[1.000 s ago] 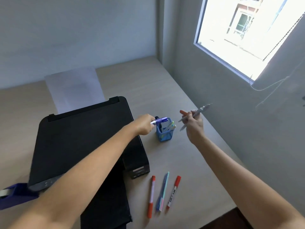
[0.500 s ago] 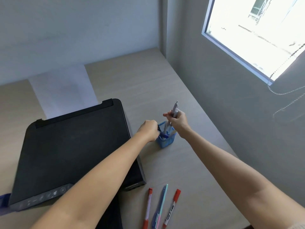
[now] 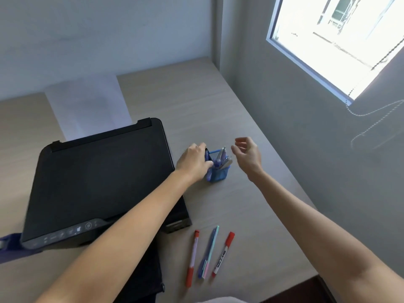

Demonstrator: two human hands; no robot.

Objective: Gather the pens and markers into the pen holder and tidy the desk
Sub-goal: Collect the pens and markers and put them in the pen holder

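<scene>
A small blue mesh pen holder [image 3: 219,174] stands on the desk right of the printer, with several pens upright in it. My left hand [image 3: 193,161] is at its left rim, fingers closed on a purple marker [image 3: 217,164] that sits in the holder. My right hand [image 3: 248,154] hovers just right of the holder, fingers apart and holding nothing. Near the desk's front edge lie a red pen [image 3: 192,256], a blue and teal pen [image 3: 208,252] and a red-capped marker [image 3: 223,254], side by side.
A black printer [image 3: 98,182] fills the left of the desk [image 3: 251,226], with white paper [image 3: 87,106] behind it and a black flap [image 3: 142,272] in front. A blue tape dispenser [image 3: 6,246] shows at the left edge. A wall with a window runs along the right.
My right hand lowered the grey pens into the holder, let go and drew back to the right. My left hand brought the purple marker down into the holder.
</scene>
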